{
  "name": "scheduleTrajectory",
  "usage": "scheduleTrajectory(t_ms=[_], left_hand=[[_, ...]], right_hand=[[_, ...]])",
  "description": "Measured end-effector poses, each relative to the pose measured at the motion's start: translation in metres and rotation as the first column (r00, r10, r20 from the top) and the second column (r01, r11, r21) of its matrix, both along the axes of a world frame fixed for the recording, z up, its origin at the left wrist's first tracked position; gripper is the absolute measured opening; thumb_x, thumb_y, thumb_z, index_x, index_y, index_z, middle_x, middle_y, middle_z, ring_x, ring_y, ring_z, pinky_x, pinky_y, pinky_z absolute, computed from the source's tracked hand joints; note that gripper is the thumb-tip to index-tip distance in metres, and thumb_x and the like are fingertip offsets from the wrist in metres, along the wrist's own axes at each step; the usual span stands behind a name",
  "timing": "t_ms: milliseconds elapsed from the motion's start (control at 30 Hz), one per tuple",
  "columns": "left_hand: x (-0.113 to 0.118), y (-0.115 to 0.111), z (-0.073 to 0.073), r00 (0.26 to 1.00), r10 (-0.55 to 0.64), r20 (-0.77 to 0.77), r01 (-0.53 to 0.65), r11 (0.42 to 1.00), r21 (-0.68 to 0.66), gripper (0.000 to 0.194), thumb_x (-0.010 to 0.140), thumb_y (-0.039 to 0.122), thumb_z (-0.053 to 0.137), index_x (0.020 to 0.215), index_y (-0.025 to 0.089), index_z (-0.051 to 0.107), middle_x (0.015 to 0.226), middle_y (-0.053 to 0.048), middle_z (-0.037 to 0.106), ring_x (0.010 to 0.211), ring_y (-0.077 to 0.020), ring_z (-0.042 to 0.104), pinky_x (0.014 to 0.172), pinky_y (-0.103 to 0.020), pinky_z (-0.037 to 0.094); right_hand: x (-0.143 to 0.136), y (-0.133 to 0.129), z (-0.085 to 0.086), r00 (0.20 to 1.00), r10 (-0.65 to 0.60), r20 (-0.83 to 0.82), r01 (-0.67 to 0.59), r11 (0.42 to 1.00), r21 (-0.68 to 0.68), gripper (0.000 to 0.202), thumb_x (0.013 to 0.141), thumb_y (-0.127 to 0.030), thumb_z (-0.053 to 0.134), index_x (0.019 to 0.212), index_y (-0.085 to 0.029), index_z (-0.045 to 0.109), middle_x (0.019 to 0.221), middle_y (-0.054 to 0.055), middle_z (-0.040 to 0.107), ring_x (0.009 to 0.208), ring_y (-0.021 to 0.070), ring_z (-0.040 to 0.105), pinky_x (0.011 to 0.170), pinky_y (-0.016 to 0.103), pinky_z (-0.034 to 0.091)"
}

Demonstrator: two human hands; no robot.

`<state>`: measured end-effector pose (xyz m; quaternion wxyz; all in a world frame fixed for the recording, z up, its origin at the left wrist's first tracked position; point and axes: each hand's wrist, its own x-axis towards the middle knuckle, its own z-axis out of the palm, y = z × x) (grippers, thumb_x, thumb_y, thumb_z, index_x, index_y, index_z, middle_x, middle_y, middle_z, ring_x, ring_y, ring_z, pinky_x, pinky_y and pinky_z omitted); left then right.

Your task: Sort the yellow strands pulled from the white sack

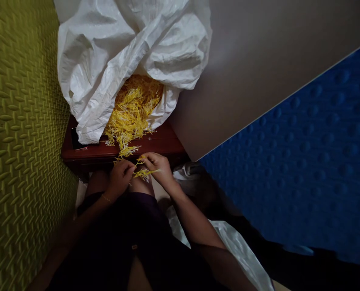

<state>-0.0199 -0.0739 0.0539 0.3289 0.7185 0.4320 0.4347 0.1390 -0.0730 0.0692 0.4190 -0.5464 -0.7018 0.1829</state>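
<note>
Both hands meet over the lap, just in front of a dark red wooden table. My left hand is closed in a pinch on a strand of yellow cord. My right hand pinches the same yellow cord from the other side. A small tuft of yellow strands with white tips dangles below the fingers. Another tuft trails from the table edge above my left hand. Behind it, a heap of yellow and white cords spills out of a white woven sack.
A dark flat object, perhaps a phone, lies at the table's left end. The yellow textured wall rises close on the left. To the right stand a plain grey panel and a blue padded surface. White plastic lies low on the right.
</note>
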Motion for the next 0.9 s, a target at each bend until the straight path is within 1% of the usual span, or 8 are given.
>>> scheduleTrajectory(t_ms=[100,167,267,333,433,533,733,900], left_hand=[[-0.001,0.003,0.000,0.987,0.036,0.157,-0.017,0.992,-0.123,0.013,0.080,0.026,0.049,0.071,0.019,0.056,0.074,0.000,0.058,0.074,-0.0130,0.054,0.073,-0.026,0.042],[-0.003,-0.001,0.004,0.975,0.035,0.218,0.008,0.981,-0.193,0.013,0.079,0.026,0.050,0.071,0.018,0.057,0.073,0.000,0.058,0.072,-0.0119,0.054,0.071,-0.025,0.042],[-0.007,-0.007,0.009,0.962,0.082,0.260,-0.011,0.964,-0.266,0.012,0.078,0.027,0.052,0.073,0.017,0.057,0.074,0.000,0.059,0.070,-0.0106,0.052,0.066,-0.022,0.042],[-0.008,-0.005,0.009,0.935,0.182,0.305,-0.083,0.947,-0.311,0.012,0.077,0.028,0.053,0.075,0.017,0.056,0.071,0.001,0.058,0.065,-0.0092,0.051,0.061,-0.020,0.041],[-0.008,0.005,0.006,0.893,0.253,0.373,-0.102,0.920,-0.379,0.013,0.074,0.029,0.056,0.073,0.017,0.053,0.060,0.004,0.052,0.054,-0.0072,0.046,0.052,-0.019,0.038],[-0.006,0.015,0.005,0.881,0.241,0.408,-0.060,0.911,-0.409,0.014,0.072,0.029,0.058,0.071,0.016,0.051,0.052,0.006,0.048,0.047,-0.0065,0.043,0.048,-0.019,0.037],[-0.005,0.017,0.003,0.908,0.225,0.354,-0.070,0.913,-0.403,0.012,0.073,0.027,0.056,0.071,0.016,0.050,0.053,0.006,0.048,0.048,-0.0065,0.045,0.050,-0.018,0.037],[-0.002,0.017,-0.006,0.940,0.221,0.261,-0.133,0.939,-0.316,0.013,0.075,0.029,0.054,0.071,0.017,0.052,0.060,0.005,0.052,0.056,-0.0077,0.047,0.056,-0.020,0.039]], right_hand=[[-0.003,0.019,-0.007,0.995,-0.034,0.098,0.027,0.997,0.069,0.020,0.084,-0.027,0.047,0.083,-0.020,0.065,0.083,0.006,0.067,0.079,0.0177,0.059,0.073,0.027,0.042],[0.013,0.040,-0.016,0.971,-0.156,0.179,0.142,0.986,0.088,0.023,0.085,-0.027,0.044,0.086,-0.018,0.065,0.085,0.008,0.066,0.079,0.0186,0.058,0.073,0.028,0.041],[0.057,0.077,-0.033,0.816,-0.477,0.325,0.494,0.869,0.033,0.031,0.086,-0.024,0.037,0.095,-0.012,0.064,0.089,0.013,0.066,0.076,0.0204,0.057,0.069,0.030,0.040],[0.086,0.099,-0.044,0.707,-0.523,0.476,0.598,0.802,-0.007,0.035,0.087,-0.023,0.033,0.099,-0.009,0.063,0.093,0.017,0.065,0.080,0.0214,0.056,0.070,0.030,0.039],[0.106,0.117,-0.057,0.684,-0.487,0.543,0.592,0.806,-0.023,0.036,0.086,-0.017,0.031,0.100,-0.006,0.063,0.098,0.020,0.061,0.086,0.0229,0.054,0.073,0.031,0.038],[0.102,0.122,-0.064,0.691,-0.448,0.568,0.556,0.831,-0.020,0.038,0.084,-0.013,0.032,0.109,-0.008,0.060,0.108,0.020,0.058,0.093,0.0252,0.052,0.076,0.033,0.037],[0.093,0.123,-0.067,0.694,-0.328,0.641,0.500,0.860,-0.101,0.063,0.080,-0.022,0.044,0.140,-0.025,0.026,0.145,0.012,0.029,0.105,0.0296,0.048,0.082,0.041,0.039],[0.089,0.121,-0.053,0.716,-0.396,0.575,0.528,0.846,-0.075,0.044,0.086,-0.023,0.035,0.128,-0.020,0.047,0.144,0.013,0.030,0.106,0.0302,0.051,0.087,0.045,0.038]])
